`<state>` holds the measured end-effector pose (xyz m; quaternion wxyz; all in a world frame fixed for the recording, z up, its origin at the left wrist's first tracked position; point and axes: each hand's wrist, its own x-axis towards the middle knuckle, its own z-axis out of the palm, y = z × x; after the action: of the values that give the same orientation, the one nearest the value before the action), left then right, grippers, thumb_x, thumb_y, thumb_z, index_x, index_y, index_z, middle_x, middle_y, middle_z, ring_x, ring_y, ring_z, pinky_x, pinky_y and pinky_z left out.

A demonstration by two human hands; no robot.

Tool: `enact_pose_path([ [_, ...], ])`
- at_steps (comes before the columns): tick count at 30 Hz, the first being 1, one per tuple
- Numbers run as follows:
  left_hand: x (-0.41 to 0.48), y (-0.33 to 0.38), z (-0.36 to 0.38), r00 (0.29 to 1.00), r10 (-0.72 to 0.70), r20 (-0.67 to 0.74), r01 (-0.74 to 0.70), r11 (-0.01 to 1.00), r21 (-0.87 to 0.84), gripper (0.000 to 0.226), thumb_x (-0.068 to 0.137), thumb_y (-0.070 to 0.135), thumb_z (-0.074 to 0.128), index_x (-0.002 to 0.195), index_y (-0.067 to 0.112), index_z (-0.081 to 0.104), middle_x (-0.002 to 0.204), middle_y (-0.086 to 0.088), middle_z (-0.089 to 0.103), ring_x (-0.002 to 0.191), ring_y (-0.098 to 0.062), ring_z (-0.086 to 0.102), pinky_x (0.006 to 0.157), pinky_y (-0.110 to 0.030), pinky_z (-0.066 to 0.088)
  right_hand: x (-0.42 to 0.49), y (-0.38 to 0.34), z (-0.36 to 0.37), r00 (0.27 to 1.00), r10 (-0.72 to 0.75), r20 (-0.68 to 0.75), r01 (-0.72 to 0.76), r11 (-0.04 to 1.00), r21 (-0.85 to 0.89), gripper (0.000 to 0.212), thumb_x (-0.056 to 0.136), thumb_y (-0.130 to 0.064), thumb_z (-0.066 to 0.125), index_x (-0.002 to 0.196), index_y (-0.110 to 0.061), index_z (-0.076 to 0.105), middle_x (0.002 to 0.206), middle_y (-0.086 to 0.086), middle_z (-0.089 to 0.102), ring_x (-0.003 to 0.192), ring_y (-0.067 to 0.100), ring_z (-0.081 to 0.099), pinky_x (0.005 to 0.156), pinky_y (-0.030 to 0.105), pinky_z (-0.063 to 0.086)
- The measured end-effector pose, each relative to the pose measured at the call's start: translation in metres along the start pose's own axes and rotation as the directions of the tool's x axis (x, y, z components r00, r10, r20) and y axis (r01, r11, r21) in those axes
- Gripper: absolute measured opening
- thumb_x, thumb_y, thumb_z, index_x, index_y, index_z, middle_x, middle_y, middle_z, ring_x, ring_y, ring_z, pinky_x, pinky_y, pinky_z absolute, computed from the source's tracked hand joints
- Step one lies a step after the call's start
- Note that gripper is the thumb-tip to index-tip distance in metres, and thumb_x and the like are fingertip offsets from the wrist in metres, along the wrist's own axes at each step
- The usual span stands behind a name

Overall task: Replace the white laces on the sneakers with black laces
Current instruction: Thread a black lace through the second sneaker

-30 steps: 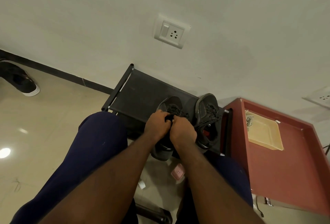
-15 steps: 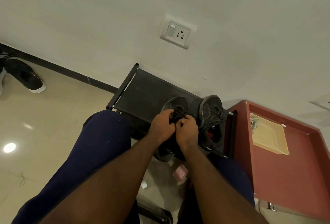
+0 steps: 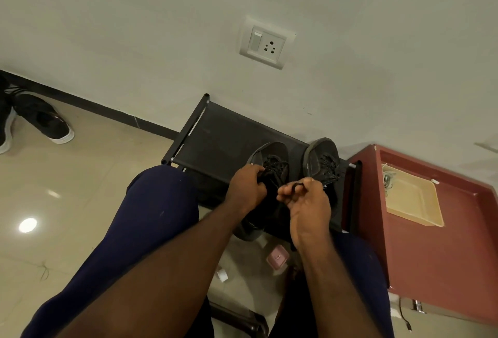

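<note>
Head view: left sneaker [image 3: 272, 155] and right sneaker [image 3: 320, 153] on the rack [image 3: 215, 135] are seen laced black, the former held by the left hand [image 3: 246, 189], its black lace [image 3: 297, 185] pinched in the right hand [image 3: 310, 203] grip, tying judged undone.

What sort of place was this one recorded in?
Probably a room in a home, seen low down by a wall: a glossy tiled floor, a wall socket with a switch, and a low black shoe rack holding two dark sneakers, beside a red cabinet.
</note>
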<state>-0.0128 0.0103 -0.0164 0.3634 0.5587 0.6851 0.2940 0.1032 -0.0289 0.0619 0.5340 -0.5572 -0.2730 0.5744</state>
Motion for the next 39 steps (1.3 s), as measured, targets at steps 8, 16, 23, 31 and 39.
enact_pose_path([
  [8, 0.007, -0.001, -0.006, 0.992, -0.062, 0.113, 0.064, 0.998, -0.014, 0.039, 0.090, 0.019, 0.064, 0.129, 0.015, 0.062, 0.127, -0.005, 0.056, 0.113, -0.021, 0.058, 0.100, -0.033, 0.048, 0.021, 0.027, -0.019, 0.992, -0.125, -0.031, 0.038, 0.511, -0.859, 0.017, 0.093, -0.038, 0.065, 0.089, -0.022, 0.059, 0.089, -0.002, 0.065, 0.081, 0.016, 0.064, 0.077, 0.043, 0.059],
  [16, -0.001, -0.001, 0.002, 0.996, 0.080, -0.035, -0.072, 0.977, 0.202, 0.028, 0.093, 0.035, 0.060, 0.117, 0.020, 0.065, 0.111, 0.000, 0.058, 0.101, -0.019, 0.057, 0.085, -0.033, 0.049, 0.016, 0.032, -0.010, 0.992, -0.096, 0.076, 0.082, 0.060, -0.995, 0.020, 0.095, -0.032, 0.059, 0.105, -0.026, 0.043, 0.096, 0.000, 0.065, 0.087, 0.023, 0.065, 0.076, 0.039, 0.053],
  [23, -0.001, 0.004, 0.006, 0.986, 0.144, -0.083, -0.116, 0.956, 0.271, 0.024, 0.093, 0.034, 0.059, 0.111, 0.019, 0.063, 0.108, 0.001, 0.058, 0.100, -0.017, 0.057, 0.079, -0.026, 0.041, 0.018, 0.040, -0.012, 0.996, -0.068, 0.059, 0.056, -0.046, -0.997, 0.022, 0.104, -0.037, 0.045, 0.106, -0.016, 0.047, 0.103, 0.009, 0.066, 0.095, 0.031, 0.065, 0.074, 0.040, 0.051],
  [31, 0.000, 0.007, 0.007, 0.996, 0.074, -0.054, -0.055, 0.957, 0.284, 0.023, 0.100, 0.029, 0.048, 0.117, 0.015, 0.056, 0.117, -0.003, 0.053, 0.102, -0.018, 0.055, 0.077, -0.028, 0.041, 0.011, 0.047, -0.017, 0.954, -0.257, 0.154, 0.269, 0.513, -0.815, 0.018, 0.102, -0.022, 0.055, 0.084, -0.019, 0.060, 0.096, -0.003, 0.066, 0.091, 0.017, 0.061, 0.086, 0.043, 0.053],
  [39, -0.007, 0.007, 0.012, 0.993, 0.111, 0.026, -0.114, 0.952, 0.284, 0.024, 0.101, 0.027, 0.046, 0.116, 0.012, 0.056, 0.117, -0.007, 0.055, 0.102, -0.023, 0.056, 0.082, -0.034, 0.044, 0.015, 0.033, -0.018, 0.994, -0.029, -0.107, 0.001, 0.968, -0.251, 0.027, 0.089, -0.001, 0.048, 0.064, -0.009, 0.054, 0.074, 0.009, 0.066, 0.066, 0.013, 0.054, 0.062, 0.029, 0.042],
])
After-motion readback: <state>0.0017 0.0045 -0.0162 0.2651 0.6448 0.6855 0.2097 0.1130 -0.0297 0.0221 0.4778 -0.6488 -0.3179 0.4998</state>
